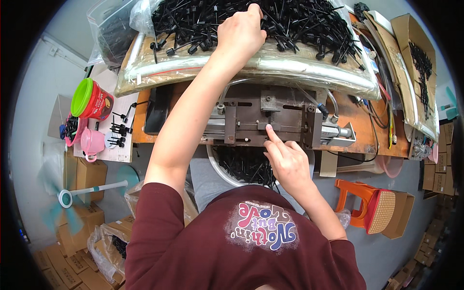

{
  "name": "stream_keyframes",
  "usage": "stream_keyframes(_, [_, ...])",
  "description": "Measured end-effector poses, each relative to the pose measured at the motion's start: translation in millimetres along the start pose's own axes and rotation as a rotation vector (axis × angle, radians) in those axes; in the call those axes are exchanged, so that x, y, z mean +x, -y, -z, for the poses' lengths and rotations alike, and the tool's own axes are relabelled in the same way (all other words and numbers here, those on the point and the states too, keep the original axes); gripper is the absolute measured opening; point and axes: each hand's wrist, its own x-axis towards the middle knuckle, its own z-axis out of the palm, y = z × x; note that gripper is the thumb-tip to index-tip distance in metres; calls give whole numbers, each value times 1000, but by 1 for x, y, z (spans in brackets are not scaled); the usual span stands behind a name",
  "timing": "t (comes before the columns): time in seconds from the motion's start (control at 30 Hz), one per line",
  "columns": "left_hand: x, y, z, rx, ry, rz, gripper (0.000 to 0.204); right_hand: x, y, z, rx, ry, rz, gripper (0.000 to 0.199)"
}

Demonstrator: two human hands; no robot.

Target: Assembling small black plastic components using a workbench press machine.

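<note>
Over a big heap of black plastic parts with thin stems (pixel 299 29), my left hand (pixel 241 34) is reaching in with its fingers curled closed. Whatever it grips, if anything, is hidden by the hand. My right hand (pixel 289 166) is at a dark metal fixture (pixel 247 117) on the bench, its index finger stretched out and the other fingers loosely bent. That fingertip touches a small block (pixel 263 126) at the fixture's middle, where a thin rod appears to lie crosswise. I see nothing held in the right hand.
The heap lies in a plastic-wrapped tray (pixel 299 70) with a raised white edge. At left are a red tub (pixel 100 102), a pink cup (pixel 92 142) and loose black parts (pixel 121 126). Below the bench is a white basket (pixel 213 166) of black parts; an orange stool (pixel 352 205) stands right.
</note>
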Motion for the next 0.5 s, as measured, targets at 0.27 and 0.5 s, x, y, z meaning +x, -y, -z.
stream_keyframes(0.27, [-26,12,26,-246,-39,-124,20,8,0,16,94,81,-83,26])
stream_keyframes(0.5, [-108,-21,70,-338,-173,-359,31,99,-45,46,36,-285,-147,22])
